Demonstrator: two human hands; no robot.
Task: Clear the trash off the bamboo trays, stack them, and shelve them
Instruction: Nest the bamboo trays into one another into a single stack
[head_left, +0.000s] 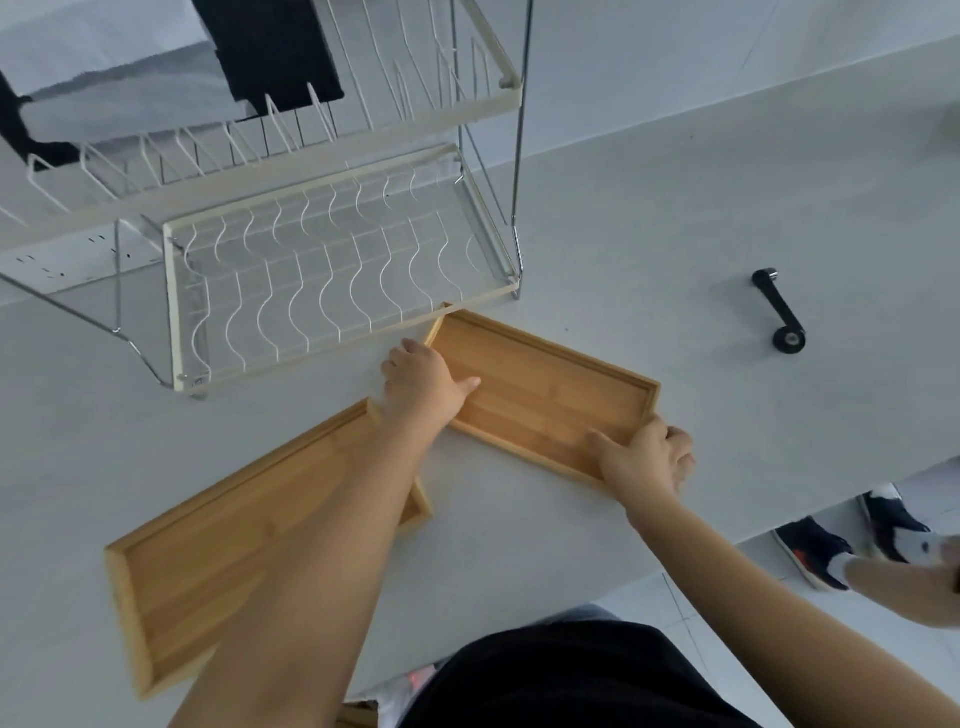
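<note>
Hands grip the far rectangular bamboo tray (545, 395), smooth, striped in grain, with a raised rim: left hand (423, 387) clamped on its left end, right hand (647, 457) on its near right corner. It lies on the pale grey table (649, 249) just before the white wire dish rack (322, 260). The near bamboo tray (208, 561), left of the first tray, is partly hidden by the left forearm.
</note>
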